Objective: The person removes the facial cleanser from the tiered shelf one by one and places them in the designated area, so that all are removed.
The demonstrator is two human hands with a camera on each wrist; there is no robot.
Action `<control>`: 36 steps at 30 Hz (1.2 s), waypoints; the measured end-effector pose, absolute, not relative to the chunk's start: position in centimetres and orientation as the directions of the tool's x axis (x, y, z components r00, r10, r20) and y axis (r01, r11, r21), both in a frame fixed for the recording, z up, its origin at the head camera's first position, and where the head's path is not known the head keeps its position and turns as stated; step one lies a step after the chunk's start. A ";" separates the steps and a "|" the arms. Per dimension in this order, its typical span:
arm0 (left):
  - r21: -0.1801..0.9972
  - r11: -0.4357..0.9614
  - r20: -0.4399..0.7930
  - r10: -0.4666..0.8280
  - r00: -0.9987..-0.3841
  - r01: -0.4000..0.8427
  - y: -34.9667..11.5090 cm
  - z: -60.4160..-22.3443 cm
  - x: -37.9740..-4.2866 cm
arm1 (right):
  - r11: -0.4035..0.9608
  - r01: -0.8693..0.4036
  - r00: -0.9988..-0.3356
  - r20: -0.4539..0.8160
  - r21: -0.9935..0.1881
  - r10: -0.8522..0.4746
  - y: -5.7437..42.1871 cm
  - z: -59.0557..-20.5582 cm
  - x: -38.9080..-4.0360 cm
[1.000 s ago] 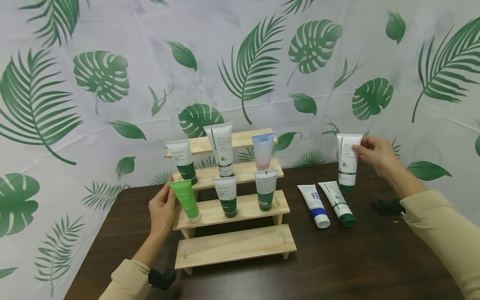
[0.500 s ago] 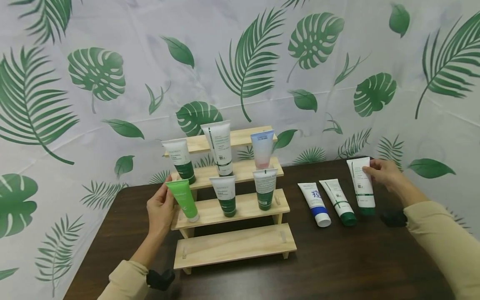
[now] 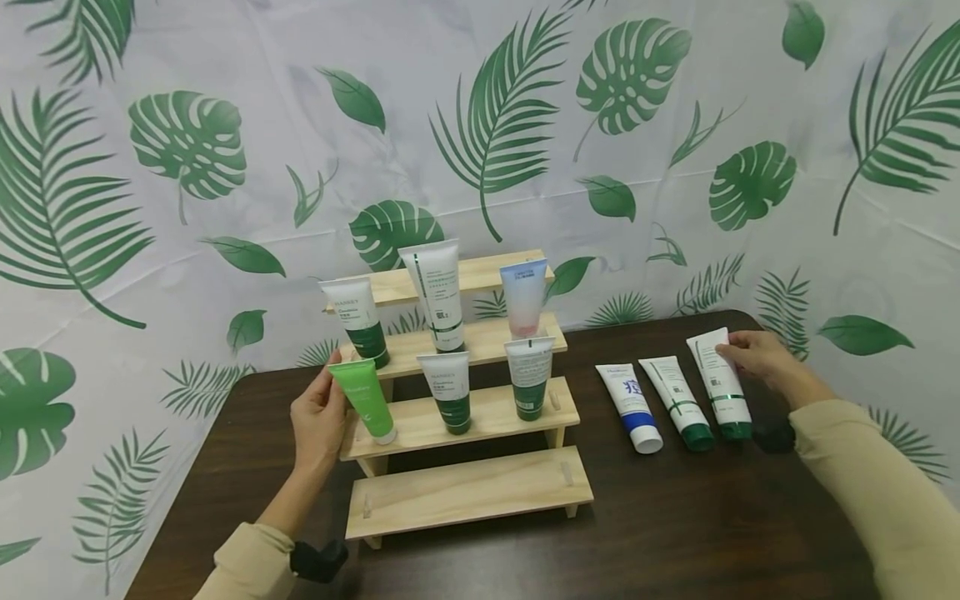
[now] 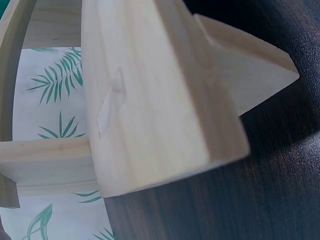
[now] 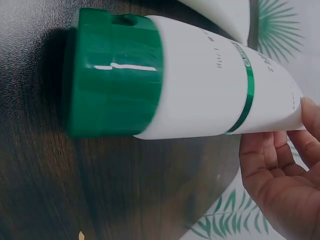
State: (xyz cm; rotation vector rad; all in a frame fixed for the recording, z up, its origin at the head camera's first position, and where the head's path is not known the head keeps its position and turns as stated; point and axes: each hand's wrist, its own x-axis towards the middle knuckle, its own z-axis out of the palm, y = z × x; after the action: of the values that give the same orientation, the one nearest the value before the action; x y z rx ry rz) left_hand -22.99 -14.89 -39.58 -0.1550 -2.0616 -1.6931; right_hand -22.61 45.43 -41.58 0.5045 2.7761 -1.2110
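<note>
My right hand (image 3: 768, 364) pinches the flat end of a white squeeze tube with a green cap (image 3: 718, 379). In the right wrist view the thumb and fingers hold that end, and the green cap (image 5: 117, 75) is near the table. Beside it lie another white tube with a green cap (image 3: 677, 402) and a white tube with a blue band (image 3: 630, 408). My left hand (image 3: 318, 412) grips the left side of a wooden stepped stand (image 3: 468, 493), next to a bright green tube (image 3: 363, 400); its fingertips are partly hidden. The left wrist view shows a shelf end (image 4: 150, 115).
Upright on the stand are a tall white tube (image 3: 437, 292), a blue-pink tube (image 3: 524, 296), and white-and-dark-green tubes (image 3: 356, 317). The lowest step is bare wood. Behind the dark table (image 3: 675, 533) hangs a leaf-print cloth (image 3: 285, 167).
My right hand has lowered the tube from upright above the table to lying beside the other two, then shifted it slightly left. My left hand stays at the stand.
</note>
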 end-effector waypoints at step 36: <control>0.905 0.257 0.397 -0.219 -0.891 0.340 -14.9 -39.6 -23.0 | 0.616 0.455 -0.880 -0.218 -0.643 0.422 45.3 -44.2 -23.7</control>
State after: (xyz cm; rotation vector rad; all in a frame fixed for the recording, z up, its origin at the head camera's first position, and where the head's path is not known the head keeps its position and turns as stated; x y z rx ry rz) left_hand -23.03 -14.88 -39.64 -0.1095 -2.0874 -1.6732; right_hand -23.71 45.32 -44.23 0.7556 2.7833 -1.1278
